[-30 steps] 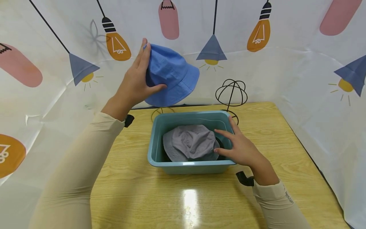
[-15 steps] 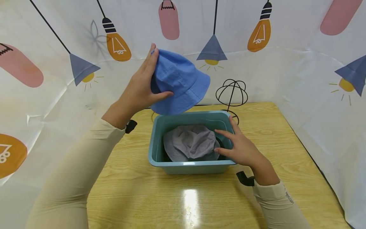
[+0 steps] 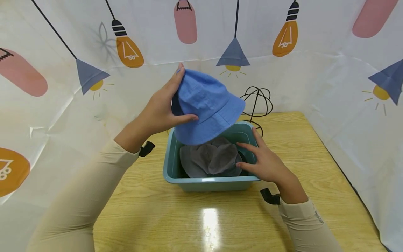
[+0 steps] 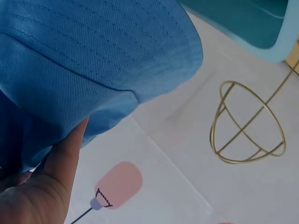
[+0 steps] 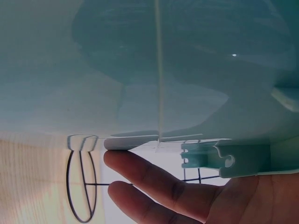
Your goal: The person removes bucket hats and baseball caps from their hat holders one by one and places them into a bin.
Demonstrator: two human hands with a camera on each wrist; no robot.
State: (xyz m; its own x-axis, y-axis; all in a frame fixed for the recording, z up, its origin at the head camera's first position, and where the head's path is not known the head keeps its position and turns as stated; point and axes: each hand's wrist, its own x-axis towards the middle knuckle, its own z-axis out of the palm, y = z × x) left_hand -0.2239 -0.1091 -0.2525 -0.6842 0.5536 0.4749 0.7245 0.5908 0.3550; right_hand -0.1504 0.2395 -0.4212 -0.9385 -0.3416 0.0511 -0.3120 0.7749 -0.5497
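In the head view, my left hand (image 3: 154, 112) holds a blue bucket hat (image 3: 207, 101) above the left part of a teal plastic bin (image 3: 211, 180). The thumb lies on the hat's outer side; most of the other fingers are hidden behind it. Up close, the left wrist view shows the hat's stitched brim (image 4: 117, 42). A grey bucket hat (image 3: 204, 159) lies crumpled inside the bin, with something dark beside it. My right hand (image 3: 270, 166) grips the bin's right rim, thumb and one finger over the inside. Other fingers (image 5: 154, 179) lie along the outer wall in the right wrist view.
Behind the bin stands a black wire hat stand (image 3: 256, 101). A gold wire stand (image 4: 247, 126) shows in the left wrist view, mostly hidden in the head view. A wooden table (image 3: 151, 210) carries the bin, with a patterned white sheet (image 3: 201, 56) around it.
My left hand has carried the blue hat rightward and down, so it now overlaps the bin's back rim in the head view. The right hand and the bin have stayed still.
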